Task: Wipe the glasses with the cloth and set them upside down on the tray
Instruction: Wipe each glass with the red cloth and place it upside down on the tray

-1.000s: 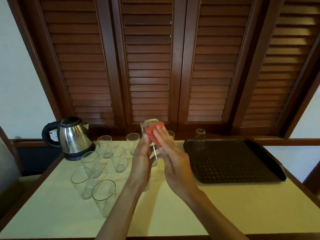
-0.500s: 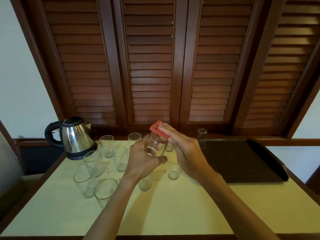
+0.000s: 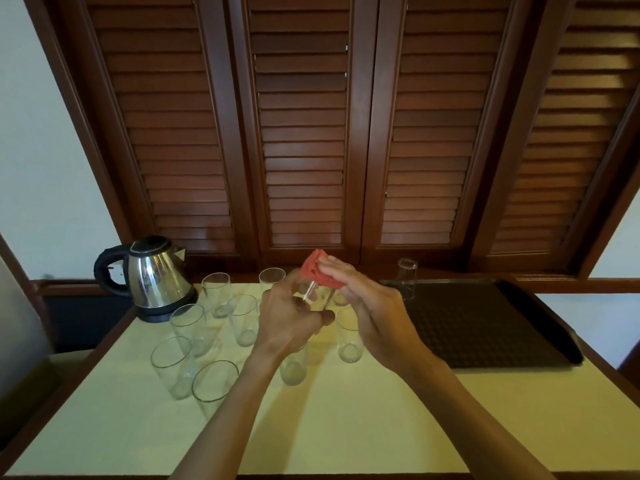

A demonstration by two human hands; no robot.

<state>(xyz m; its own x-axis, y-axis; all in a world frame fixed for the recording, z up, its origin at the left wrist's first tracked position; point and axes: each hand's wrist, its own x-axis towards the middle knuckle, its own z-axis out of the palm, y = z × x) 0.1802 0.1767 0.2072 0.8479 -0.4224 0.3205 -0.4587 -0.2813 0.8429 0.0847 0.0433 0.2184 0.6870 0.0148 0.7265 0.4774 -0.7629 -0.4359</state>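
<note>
Above the pale counter (image 3: 346,420), the left hand (image 3: 291,323) grips a clear glass (image 3: 313,296) while the right hand (image 3: 374,313) presses a red cloth (image 3: 317,273) against its far end. Upright glasses (image 3: 214,299) stand left of and beneath the hands; right of them, one inverted glass (image 3: 407,277) sits on the dark tray (image 3: 485,327).

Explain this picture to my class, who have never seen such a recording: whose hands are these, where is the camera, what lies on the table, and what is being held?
There is no machine here. A person wears a wide-angle camera on the head, looking forward and down at their own two bare hands. The left hand grips a clear glass. The right hand presses a red cloth against it. On the pale table stand more glasses, upright, and a steel kettle at the far left. At the right lies a dark tray, with one glass upside down at its far corner.
</note>
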